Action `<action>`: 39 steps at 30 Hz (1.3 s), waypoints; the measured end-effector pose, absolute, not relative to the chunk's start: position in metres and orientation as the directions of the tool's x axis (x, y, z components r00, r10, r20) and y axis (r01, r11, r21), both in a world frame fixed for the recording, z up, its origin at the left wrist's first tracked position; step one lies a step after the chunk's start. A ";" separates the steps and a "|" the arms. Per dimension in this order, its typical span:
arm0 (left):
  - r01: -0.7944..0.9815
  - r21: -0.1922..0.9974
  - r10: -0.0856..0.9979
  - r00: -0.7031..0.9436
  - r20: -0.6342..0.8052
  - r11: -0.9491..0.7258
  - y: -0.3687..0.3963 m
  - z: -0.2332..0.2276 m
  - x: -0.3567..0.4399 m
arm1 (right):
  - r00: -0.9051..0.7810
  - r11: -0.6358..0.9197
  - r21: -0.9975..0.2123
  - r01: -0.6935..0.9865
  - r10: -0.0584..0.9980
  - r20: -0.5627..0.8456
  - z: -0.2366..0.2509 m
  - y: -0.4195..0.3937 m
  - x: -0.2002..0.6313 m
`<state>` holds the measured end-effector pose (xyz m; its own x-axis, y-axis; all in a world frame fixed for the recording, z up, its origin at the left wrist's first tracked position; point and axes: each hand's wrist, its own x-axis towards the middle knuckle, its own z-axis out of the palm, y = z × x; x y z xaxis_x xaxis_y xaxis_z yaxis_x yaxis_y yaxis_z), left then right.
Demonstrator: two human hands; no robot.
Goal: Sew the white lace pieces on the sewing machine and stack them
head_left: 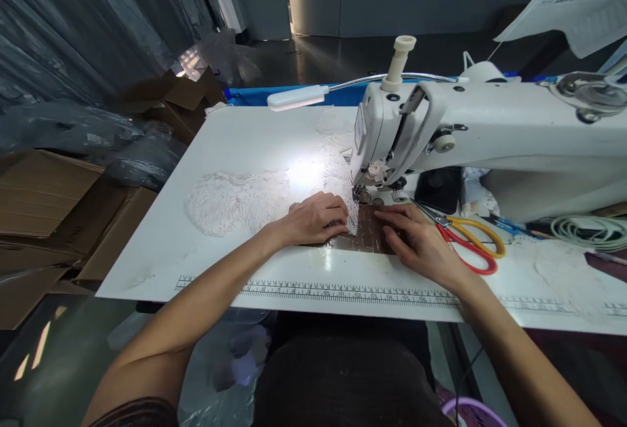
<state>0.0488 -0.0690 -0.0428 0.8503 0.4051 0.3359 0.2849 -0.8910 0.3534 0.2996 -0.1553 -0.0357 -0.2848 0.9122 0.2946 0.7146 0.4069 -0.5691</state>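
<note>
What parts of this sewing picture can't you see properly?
- Needle of the sewing machine: too small and shadowed under the machine's head, head view.
- White lace: washed out by the lamp's glare near the machine; its near edge is hidden under the left hand.
- Brown piece: partly covered by both hands; the right hand hides its right end.
- Scissors: blades partly behind the right hand.
- Ruler markings: numbers too small to read.

Scissors [469,239] right of sewing machine [490,133]; cardboard boxes [59,218] left of table [196,264].
</note>
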 end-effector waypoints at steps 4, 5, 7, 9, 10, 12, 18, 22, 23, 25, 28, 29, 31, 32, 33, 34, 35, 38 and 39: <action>0.299 0.393 0.446 0.817 0.366 -0.870 -0.070 -0.046 0.051 | -0.339 0.444 -0.578 0.685 0.896 0.286 -0.036 -0.151 0.294; 0.299 0.400 0.452 0.810 0.373 -0.866 -0.071 -0.046 0.052 | -0.367 0.463 -0.580 0.670 0.886 0.283 -0.037 -0.149 0.291; 0.303 0.409 0.464 0.798 0.384 -0.860 -0.072 -0.044 0.053 | -0.423 0.500 -0.581 0.642 0.863 0.276 -0.039 -0.143 0.284; 0.314 0.418 0.486 0.771 0.412 -0.852 -0.074 -0.043 0.053 | -0.446 0.513 -0.570 0.642 0.854 0.266 -0.041 -0.137 0.276; 0.313 0.422 0.493 0.754 0.433 -0.850 -0.074 -0.043 0.053 | -0.446 0.512 -0.561 0.650 0.855 0.264 -0.042 -0.134 0.273; 0.293 0.413 0.478 0.739 0.474 -0.862 -0.074 -0.043 0.054 | -0.436 0.508 -0.555 0.659 0.859 0.269 -0.044 -0.130 0.269; 0.284 0.294 0.406 0.712 0.573 -0.913 -0.072 -0.046 0.056 | -0.366 0.479 -0.542 0.690 0.877 0.310 -0.046 -0.134 0.273; 0.236 0.355 0.422 0.613 0.668 -0.905 -0.071 -0.045 0.057 | -0.456 0.543 -0.407 0.735 0.839 0.297 -0.048 -0.142 0.276; 0.227 0.356 0.417 0.616 0.669 -0.906 -0.071 -0.044 0.057 | -0.474 0.554 -0.385 0.739 0.832 0.288 -0.048 -0.144 0.275; 0.218 0.343 0.398 0.655 0.642 -0.914 -0.071 -0.044 0.057 | -0.487 0.552 -0.362 0.751 0.833 0.262 -0.050 -0.148 0.274; 0.228 0.308 0.373 0.724 0.581 -0.924 -0.073 -0.046 0.057 | -0.467 0.520 -0.345 0.782 0.854 0.227 -0.049 -0.156 0.271; 0.233 0.298 0.368 0.739 0.565 -0.926 -0.073 -0.047 0.057 | -0.461 0.511 -0.337 0.791 0.859 0.221 -0.048 -0.158 0.270; 0.239 0.280 0.358 0.766 0.534 -0.930 -0.072 -0.049 0.057 | -0.462 0.509 -0.323 0.798 0.861 0.213 -0.045 -0.162 0.271; 0.238 0.271 0.350 0.779 0.520 -0.933 -0.072 -0.050 0.057 | -0.475 0.519 -0.328 0.789 0.854 0.210 -0.042 -0.162 0.272; 0.236 0.263 0.342 0.790 0.509 -0.936 -0.072 -0.050 0.057 | -0.494 0.536 -0.350 0.768 0.844 0.208 -0.040 -0.160 0.275; 0.233 0.254 0.333 0.799 0.500 -0.939 -0.072 -0.051 0.056 | -0.514 0.552 -0.385 0.739 0.832 0.208 -0.038 -0.156 0.278; 0.230 0.246 0.326 0.806 0.494 -0.941 -0.071 -0.051 0.056 | -0.529 0.565 -0.425 0.707 0.822 0.213 -0.036 -0.150 0.282; 0.232 0.230 0.317 0.821 0.476 -0.945 -0.072 -0.049 0.055 | -0.499 0.544 -0.483 0.686 0.835 0.233 -0.038 -0.130 0.292; 0.234 0.223 0.314 0.824 0.471 -0.946 -0.072 -0.048 0.054 | -0.472 0.523 -0.469 0.712 0.851 0.232 -0.041 -0.124 0.294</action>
